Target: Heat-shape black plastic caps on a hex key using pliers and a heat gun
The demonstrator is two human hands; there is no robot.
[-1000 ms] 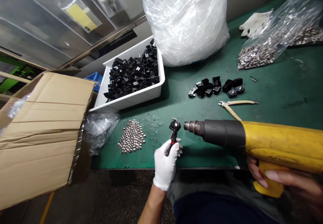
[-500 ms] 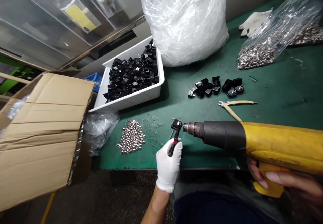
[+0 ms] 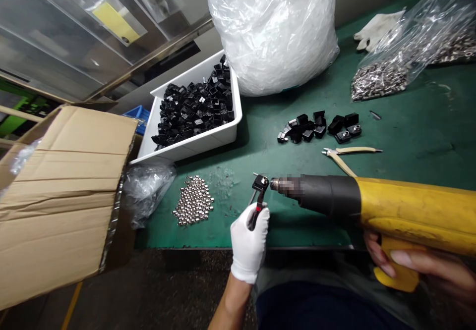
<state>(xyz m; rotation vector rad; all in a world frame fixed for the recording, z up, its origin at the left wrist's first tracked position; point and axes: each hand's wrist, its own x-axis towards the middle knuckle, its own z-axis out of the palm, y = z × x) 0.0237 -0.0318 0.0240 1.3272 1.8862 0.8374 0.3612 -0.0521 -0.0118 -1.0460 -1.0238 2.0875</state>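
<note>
My left hand (image 3: 248, 243), in a white glove, is closed around a slim black tool with a red band (image 3: 258, 210), perhaps pliers; its exact kind is unclear. At the tool's far end sits a small black plastic part (image 3: 259, 185) with a shiny metal sleeve (image 3: 264, 180) on top. Thin metal rods show beside that part. My bare right hand (image 3: 405, 260) grips the handle of a yellow heat gun (image 3: 412, 211). Its metal nozzle points left, just short of the black part. Part of the nozzle is pixelated.
Small metal sleeves (image 3: 194, 201) lie grouped at left. A white bin (image 3: 208, 139) holds black parts, and more black parts (image 3: 303, 128) lie behind the heat gun. Cream-handled cutters (image 3: 351, 150), a large plastic bag (image 3: 275, 37), a bag of sleeves (image 3: 383, 80) and a cardboard box (image 3: 63, 196) surround the work.
Both hands hold almost the same pose. The heat gun's nozzle stays beside the black part, and the view has shifted only slightly.
</note>
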